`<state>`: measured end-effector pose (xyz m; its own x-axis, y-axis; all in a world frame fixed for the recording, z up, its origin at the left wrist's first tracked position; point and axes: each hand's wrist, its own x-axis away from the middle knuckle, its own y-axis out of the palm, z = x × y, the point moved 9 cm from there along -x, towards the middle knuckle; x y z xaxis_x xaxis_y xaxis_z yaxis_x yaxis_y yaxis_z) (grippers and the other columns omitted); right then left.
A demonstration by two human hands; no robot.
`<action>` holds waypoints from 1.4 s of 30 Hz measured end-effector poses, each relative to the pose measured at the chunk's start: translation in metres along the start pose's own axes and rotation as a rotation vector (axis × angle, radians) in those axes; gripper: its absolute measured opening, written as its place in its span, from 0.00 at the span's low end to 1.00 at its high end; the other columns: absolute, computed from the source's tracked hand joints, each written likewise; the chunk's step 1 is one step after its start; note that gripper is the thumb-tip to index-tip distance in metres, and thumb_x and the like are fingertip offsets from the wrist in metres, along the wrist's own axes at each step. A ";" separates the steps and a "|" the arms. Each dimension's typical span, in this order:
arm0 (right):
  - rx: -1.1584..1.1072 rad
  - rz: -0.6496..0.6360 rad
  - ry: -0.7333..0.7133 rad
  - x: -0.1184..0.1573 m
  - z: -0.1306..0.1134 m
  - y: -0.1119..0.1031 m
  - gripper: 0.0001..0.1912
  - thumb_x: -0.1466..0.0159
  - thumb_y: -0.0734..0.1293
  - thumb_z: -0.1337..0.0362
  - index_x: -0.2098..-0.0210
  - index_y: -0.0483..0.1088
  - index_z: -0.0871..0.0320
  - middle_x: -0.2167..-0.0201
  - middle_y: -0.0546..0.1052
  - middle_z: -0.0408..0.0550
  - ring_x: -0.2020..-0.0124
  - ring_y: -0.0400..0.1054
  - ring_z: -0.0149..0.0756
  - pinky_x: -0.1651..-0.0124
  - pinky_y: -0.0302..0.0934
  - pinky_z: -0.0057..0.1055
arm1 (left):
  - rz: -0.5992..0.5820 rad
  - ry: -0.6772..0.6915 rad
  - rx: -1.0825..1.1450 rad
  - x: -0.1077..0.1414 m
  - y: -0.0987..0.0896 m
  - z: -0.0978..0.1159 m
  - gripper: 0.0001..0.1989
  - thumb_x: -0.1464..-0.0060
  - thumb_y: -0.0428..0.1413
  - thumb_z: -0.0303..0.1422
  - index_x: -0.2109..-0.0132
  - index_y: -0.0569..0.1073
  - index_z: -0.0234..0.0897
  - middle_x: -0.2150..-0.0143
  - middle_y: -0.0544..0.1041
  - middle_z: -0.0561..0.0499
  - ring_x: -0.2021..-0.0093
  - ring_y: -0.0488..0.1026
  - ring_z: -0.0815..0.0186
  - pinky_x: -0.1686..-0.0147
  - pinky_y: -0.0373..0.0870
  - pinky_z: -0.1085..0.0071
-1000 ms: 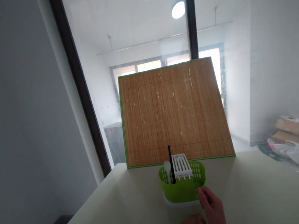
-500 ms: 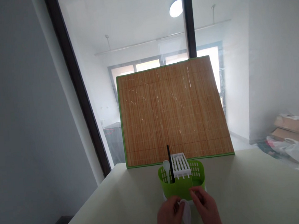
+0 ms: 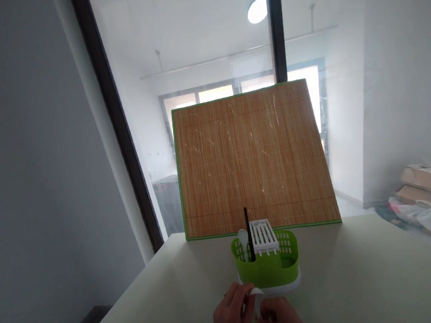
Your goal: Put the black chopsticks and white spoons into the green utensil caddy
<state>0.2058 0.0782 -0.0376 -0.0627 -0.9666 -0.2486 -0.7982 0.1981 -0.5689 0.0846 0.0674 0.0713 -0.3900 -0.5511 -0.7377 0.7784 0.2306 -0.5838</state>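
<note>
Low in the view, my left hand (image 3: pixel 233 309) is closed on one end of a white soup spoon (image 3: pixel 258 301), thumb and fingers pinching it. My right hand (image 3: pixel 278 315) has its fingers curled against the lower part of the same spoon, which is partly hidden between the hands. Just beyond them stands a green utensil caddy (image 3: pixel 267 272) on a white base (image 3: pixel 283 288). Its left compartment holds a small pale spoon (image 3: pixel 243 237) and black chopsticks (image 3: pixel 248 233), upright. A white slotted rack (image 3: pixel 264 235) covers the middle; the right compartment looks bare inside.
A bamboo mat (image 3: pixel 252 159) with green edging leans upright at the back of the pale table (image 3: pixel 154 298). Behind it is a glass partition with a dark frame post (image 3: pixel 277 34). Cardboard and plastic bags (image 3: pixel 421 206) lie beyond the glass at right.
My right hand has drawn back from the caddy's front toward me and closed on the spoon's lower part. My left hand has shifted slightly left, and the spoon has turned.
</note>
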 end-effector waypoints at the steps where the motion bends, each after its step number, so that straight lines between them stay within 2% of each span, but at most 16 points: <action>1: 0.004 -0.006 0.000 0.000 0.000 0.001 0.06 0.53 0.66 0.74 0.82 0.69 0.58 0.85 0.65 0.35 0.81 0.56 0.27 0.77 0.47 0.23 | 0.004 0.007 -0.019 0.000 -0.001 0.000 0.11 0.40 0.47 0.36 0.59 0.73 0.42 0.71 0.75 0.51 0.73 0.73 0.70 0.75 0.67 0.79; 4: -0.012 -0.017 -0.014 0.000 -0.002 0.002 0.06 0.53 0.65 0.74 0.83 0.69 0.58 0.86 0.65 0.35 0.81 0.57 0.27 0.78 0.47 0.23 | -0.005 0.043 -0.108 -0.001 -0.002 0.002 0.11 0.40 0.47 0.37 0.60 0.73 0.43 0.70 0.76 0.50 0.72 0.73 0.69 0.75 0.66 0.78; 9: 0.039 0.001 -0.017 0.000 0.003 0.003 0.05 0.52 0.67 0.72 0.80 0.71 0.57 0.83 0.71 0.37 0.80 0.60 0.28 0.76 0.50 0.23 | -0.054 0.195 -0.250 -0.006 -0.007 0.019 0.11 0.40 0.46 0.35 0.62 0.73 0.44 0.72 0.76 0.51 0.73 0.73 0.68 0.73 0.66 0.76; 11: 0.010 -0.020 -0.028 0.000 0.004 0.005 0.08 0.52 0.68 0.72 0.73 0.74 0.55 0.79 0.74 0.37 0.79 0.62 0.28 0.75 0.52 0.22 | -0.028 0.206 -0.260 -0.016 -0.022 0.023 0.11 0.40 0.46 0.35 0.63 0.73 0.44 0.71 0.77 0.51 0.73 0.72 0.68 0.72 0.66 0.75; 14: -0.034 -0.012 -0.015 0.000 0.008 0.004 0.19 0.53 0.68 0.72 0.61 0.73 0.53 0.74 0.76 0.38 0.78 0.63 0.27 0.73 0.55 0.22 | 0.051 0.135 -0.258 -0.047 -0.058 0.020 0.11 0.40 0.47 0.38 0.62 0.74 0.44 0.70 0.77 0.51 0.71 0.72 0.68 0.70 0.65 0.74; 17: -0.033 0.015 -0.015 0.000 0.009 0.001 0.20 0.53 0.68 0.73 0.60 0.72 0.54 0.72 0.77 0.39 0.78 0.63 0.27 0.72 0.55 0.22 | 0.155 0.047 -0.253 -0.088 -0.095 0.013 0.15 0.41 0.46 0.42 0.61 0.74 0.42 0.70 0.77 0.51 0.72 0.71 0.68 0.69 0.64 0.74; 19: -0.043 0.005 -0.023 -0.001 0.009 0.002 0.20 0.53 0.68 0.73 0.60 0.72 0.54 0.72 0.77 0.39 0.78 0.63 0.27 0.72 0.56 0.22 | 0.207 0.014 -0.250 -0.114 -0.106 0.007 0.17 0.41 0.46 0.44 0.61 0.74 0.40 0.70 0.76 0.51 0.72 0.70 0.68 0.69 0.63 0.75; 20: -0.051 -0.002 -0.025 -0.001 0.009 0.003 0.20 0.53 0.68 0.73 0.60 0.72 0.54 0.72 0.77 0.39 0.78 0.63 0.27 0.72 0.56 0.22 | 0.216 0.007 -0.244 -0.125 -0.106 0.004 0.17 0.41 0.46 0.44 0.61 0.74 0.39 0.69 0.76 0.51 0.72 0.70 0.69 0.69 0.63 0.75; 22: -0.063 -0.025 -0.019 -0.001 0.010 0.004 0.20 0.53 0.69 0.73 0.61 0.73 0.54 0.72 0.77 0.39 0.78 0.63 0.27 0.73 0.55 0.22 | 0.188 -0.001 -0.221 -0.143 -0.094 -0.004 0.17 0.41 0.46 0.44 0.61 0.73 0.38 0.68 0.76 0.51 0.71 0.70 0.69 0.69 0.62 0.75; 24: -0.056 -0.052 -0.004 -0.001 0.010 0.006 0.20 0.53 0.69 0.74 0.61 0.73 0.54 0.72 0.77 0.38 0.78 0.63 0.27 0.73 0.55 0.22 | 0.116 -0.020 -0.200 -0.152 -0.069 -0.014 0.16 0.40 0.45 0.43 0.61 0.73 0.38 0.66 0.77 0.51 0.69 0.71 0.68 0.69 0.61 0.76; 27: -0.027 -0.078 0.028 0.000 0.009 0.005 0.19 0.53 0.70 0.74 0.61 0.74 0.52 0.72 0.77 0.39 0.77 0.64 0.27 0.72 0.56 0.22 | -0.013 -0.044 -0.198 -0.152 -0.028 -0.031 0.16 0.40 0.44 0.42 0.61 0.73 0.39 0.65 0.77 0.52 0.68 0.72 0.68 0.69 0.59 0.75; 30: -0.022 -0.087 0.037 0.001 0.008 0.003 0.19 0.51 0.70 0.73 0.60 0.74 0.51 0.70 0.77 0.40 0.76 0.64 0.28 0.71 0.56 0.22 | -0.097 -0.062 -0.189 -0.144 0.002 -0.045 0.17 0.39 0.43 0.42 0.62 0.73 0.40 0.66 0.77 0.52 0.68 0.72 0.68 0.70 0.59 0.74; 35: -0.008 -0.121 0.065 0.001 0.010 0.009 0.20 0.53 0.71 0.75 0.61 0.75 0.52 0.71 0.78 0.40 0.79 0.63 0.26 0.74 0.54 0.21 | -0.157 -0.107 -0.171 -0.138 0.027 -0.062 0.16 0.39 0.43 0.42 0.62 0.72 0.40 0.68 0.76 0.53 0.68 0.71 0.67 0.69 0.58 0.74; 42: 0.057 -0.109 0.064 0.004 0.001 0.009 0.19 0.52 0.70 0.74 0.62 0.75 0.50 0.71 0.78 0.39 0.78 0.64 0.27 0.72 0.55 0.22 | -0.277 -0.157 -0.225 -0.139 0.048 -0.072 0.10 0.41 0.47 0.36 0.57 0.71 0.41 0.66 0.76 0.54 0.66 0.72 0.67 0.68 0.59 0.74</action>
<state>0.1991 0.0765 -0.0441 -0.0169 -0.9909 -0.1334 -0.7674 0.0984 -0.6335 0.1406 0.2124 0.1213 -0.4767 -0.7294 -0.4906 0.5195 0.2164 -0.8266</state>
